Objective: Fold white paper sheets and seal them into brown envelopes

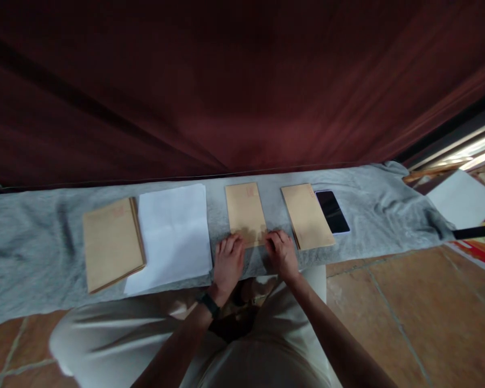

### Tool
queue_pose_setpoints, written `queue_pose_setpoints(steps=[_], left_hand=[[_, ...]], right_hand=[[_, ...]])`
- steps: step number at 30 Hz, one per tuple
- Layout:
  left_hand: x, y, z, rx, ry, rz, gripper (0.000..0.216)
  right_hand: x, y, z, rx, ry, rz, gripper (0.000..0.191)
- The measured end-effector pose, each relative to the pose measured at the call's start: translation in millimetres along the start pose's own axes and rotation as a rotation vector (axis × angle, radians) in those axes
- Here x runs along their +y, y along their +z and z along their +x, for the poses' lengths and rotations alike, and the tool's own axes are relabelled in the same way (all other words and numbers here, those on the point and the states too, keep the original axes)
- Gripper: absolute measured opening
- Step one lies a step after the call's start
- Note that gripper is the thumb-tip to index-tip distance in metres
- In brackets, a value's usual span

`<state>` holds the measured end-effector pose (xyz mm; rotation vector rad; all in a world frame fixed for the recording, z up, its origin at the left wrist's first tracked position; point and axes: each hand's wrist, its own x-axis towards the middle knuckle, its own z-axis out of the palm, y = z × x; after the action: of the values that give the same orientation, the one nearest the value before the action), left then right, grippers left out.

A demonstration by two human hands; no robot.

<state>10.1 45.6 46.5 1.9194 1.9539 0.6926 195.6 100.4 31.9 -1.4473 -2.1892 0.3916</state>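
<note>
Brown envelope (246, 210) lies flat on grey cloth (372, 205), my left hand (228, 260) and right hand (283, 253) curled at its near corners, whether pinching I cannot tell

– What colour is the middle envelope (243, 210)?
– Light brown, with a faint reddish mark (251, 191), as on the left envelope stack (111, 248). The right envelope stack (308, 215) is the same brown.
– And the paper (173, 237)?
– White. The phone (334, 213) is black, with a thin pale violet edge.
– The cloth (367, 199)?
– Mottled grey; the curtain (234, 81) is dark red, the floor tiles (364, 312) orange-brown with paler lines
</note>
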Motion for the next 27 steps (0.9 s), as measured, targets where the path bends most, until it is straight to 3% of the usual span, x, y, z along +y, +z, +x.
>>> queue_pose_setpoints(steps=[5,8,11,16,21,27], left_hand=[[4.9,-0.2,-10.3,-0.2,0.141,-0.086,0.043],[6.8,0.3,-12.1,-0.233,0.152,-0.092,0.046],[4.9,3.6,-12.8,-0.237,0.146,-0.087,0.05],[2.5,8.3,-17.4,-0.207,0.11,-0.046,0.059],[2.2,-3.2,-26.3,-0.133,0.126,-0.09,0.051],[-5.9,-9.6,-41.9,-0.052,0.039,-0.083,0.047]], right_hand=[[1.3,-1.6,-0.2,-0.015,0.013,-0.004,0.016],[-6.2,-3.8,-2.5,0.009,0.025,-0.001,0.022],[-25.3,-3.1,-6.5,0.009,-0.053,0.096,0.034],[-47.6,2.7,-15.8,-0.16,-0.262,0.184,0.052],[-25.1,-3.0,-26.9,-0.167,-0.266,0.055,0.062],[-11.6,-6.7,-33.4,-0.139,-0.272,-0.015,0.067]])
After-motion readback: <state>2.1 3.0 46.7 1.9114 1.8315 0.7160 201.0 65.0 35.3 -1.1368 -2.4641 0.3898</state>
